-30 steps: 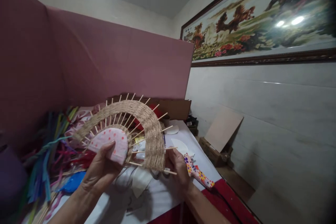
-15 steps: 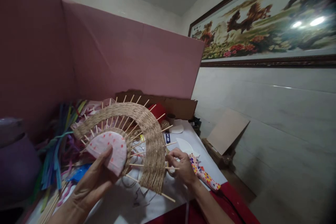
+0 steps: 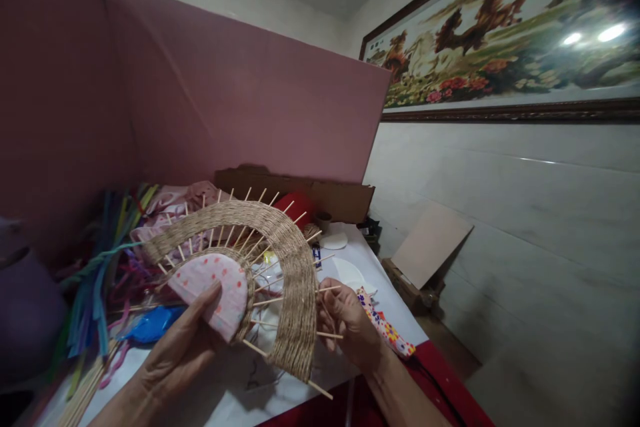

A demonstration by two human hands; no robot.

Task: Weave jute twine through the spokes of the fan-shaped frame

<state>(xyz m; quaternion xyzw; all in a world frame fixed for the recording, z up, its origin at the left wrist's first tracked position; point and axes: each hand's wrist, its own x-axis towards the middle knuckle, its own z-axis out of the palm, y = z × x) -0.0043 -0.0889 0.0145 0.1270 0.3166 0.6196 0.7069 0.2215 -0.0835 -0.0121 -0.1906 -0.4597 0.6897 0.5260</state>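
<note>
Pink partition board (image 3: 250, 107) backs a white-covered table (image 3: 225, 400); a framed horse painting (image 3: 500, 47) hangs on the tiled wall to the right. A woven half-fan (image 3: 295, 280) is held up over the table, clear of its top.

- Left hand (image 3: 175, 360): closed on the dotted core (image 3: 215, 283), thumb on the face and fingers behind.
- Right hand (image 3: 350, 327): fingertips pinched around the outer ends of the skewers (image 3: 267, 300), just beyond the woven band.
- Build: thin wooden spokes fanning from a pink semicircle; coarse jute-like twine woven into a ridged arc.
- Handling (a judgement): light, stiff along the spokes, rough enough not to slip. The bare tips look snappable, so core and band are the safer holds.
- Coloured strips (image 3: 95, 293) lie heaped at the left.
</note>
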